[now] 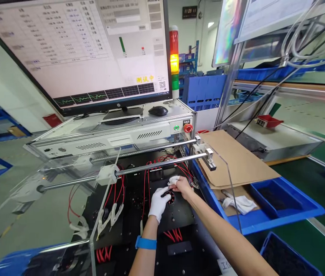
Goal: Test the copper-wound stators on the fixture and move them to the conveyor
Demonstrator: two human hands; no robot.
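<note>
My left hand (159,204), in a white glove with a blue band at the wrist, bends its fingers over a round black part with reddish spots around it (171,197). This part lies on the black fixture plate (179,214). Just beyond it, my right hand (183,187) pinches its fingers together, with white covering on some fingertips. The two hands meet at the far edge of the round part. Whatever is between their fingertips is too small and covered to make out.
Red wires with white clips (115,215) hang at the left. Metal rails (156,165) and a clear cover edge (230,184) surround the fixture. A monitor (87,53) stands behind. To the right are cardboard (237,161), a white glove (241,204) and a blue tray (300,207).
</note>
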